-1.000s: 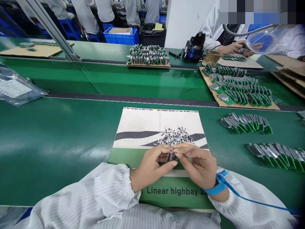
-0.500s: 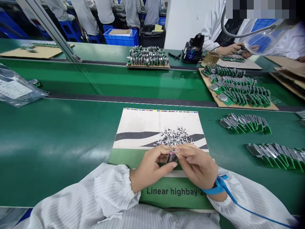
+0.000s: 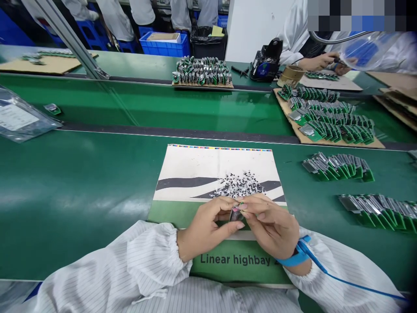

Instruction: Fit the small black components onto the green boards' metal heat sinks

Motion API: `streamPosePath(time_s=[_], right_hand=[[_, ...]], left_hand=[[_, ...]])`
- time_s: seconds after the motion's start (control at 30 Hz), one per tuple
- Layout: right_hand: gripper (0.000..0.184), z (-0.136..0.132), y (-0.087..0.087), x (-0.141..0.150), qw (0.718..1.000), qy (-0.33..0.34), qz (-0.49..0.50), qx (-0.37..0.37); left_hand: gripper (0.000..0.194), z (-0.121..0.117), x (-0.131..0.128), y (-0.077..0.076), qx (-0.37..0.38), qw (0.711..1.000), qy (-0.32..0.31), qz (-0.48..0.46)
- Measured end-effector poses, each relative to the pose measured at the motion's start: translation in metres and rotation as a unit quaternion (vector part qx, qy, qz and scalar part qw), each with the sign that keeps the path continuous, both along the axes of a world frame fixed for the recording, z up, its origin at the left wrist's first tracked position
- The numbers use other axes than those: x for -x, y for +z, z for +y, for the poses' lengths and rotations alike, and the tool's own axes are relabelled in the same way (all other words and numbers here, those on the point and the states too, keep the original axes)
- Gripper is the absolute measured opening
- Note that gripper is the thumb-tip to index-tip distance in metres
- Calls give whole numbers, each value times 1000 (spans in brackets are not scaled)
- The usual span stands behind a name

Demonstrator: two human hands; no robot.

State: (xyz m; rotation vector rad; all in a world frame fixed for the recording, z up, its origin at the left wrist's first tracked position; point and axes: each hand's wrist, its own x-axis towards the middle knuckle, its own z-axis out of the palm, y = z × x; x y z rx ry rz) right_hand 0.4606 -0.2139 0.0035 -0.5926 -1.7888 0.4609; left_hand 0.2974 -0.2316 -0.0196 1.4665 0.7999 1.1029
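Note:
Above the printed cardboard sheet (image 3: 192, 163), my left hand (image 3: 206, 228) is closed around a small circuit board (image 3: 235, 213) with a dark metallic face and a pink spot at its top. My right hand (image 3: 272, 224) has thumb and fingers pinched at the board's upper right edge. Whatever sits between those right fingertips is too small and covered to make out. Just beyond my fingers lies a pile of tiny black and silver components (image 3: 239, 184). A blue wrist strap (image 3: 295, 258) with a cord circles my right wrist.
Rows of circuit boards (image 3: 339, 167) stand on the green bench at right, with more on a cardboard tray (image 3: 293, 130). A plastic bag (image 3: 24, 119) lies at left. A lone board (image 3: 52, 108) rests on the belt. Across it, a co-worker's hands (image 3: 321, 61) handle something.
My hands stay together on the circuit board with only slight finger movement. The lone board at left now shows clear of the plastic bag. The whole view has shifted a little.

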Motion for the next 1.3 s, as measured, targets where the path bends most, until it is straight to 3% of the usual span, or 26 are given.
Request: streamPosePath(time_s=[0.27, 0.5, 0.73, 1.3], right_hand=[[29, -1, 0, -3, 999, 3, -38, -3], [49, -3, -5, -2, 995, 55, 59, 53], [49, -4, -7, -2, 992, 68, 60, 84], [28, -3, -7, -2, 995, 42, 27, 88]], left_hand=[[16, 1, 0, 1, -17, 1000, 2, 18], [14, 1, 1, 2, -22, 999, 13, 28], [16, 1, 2, 2, -53, 997, 20, 54], [14, 4, 3, 6, -163, 978, 48, 118]])
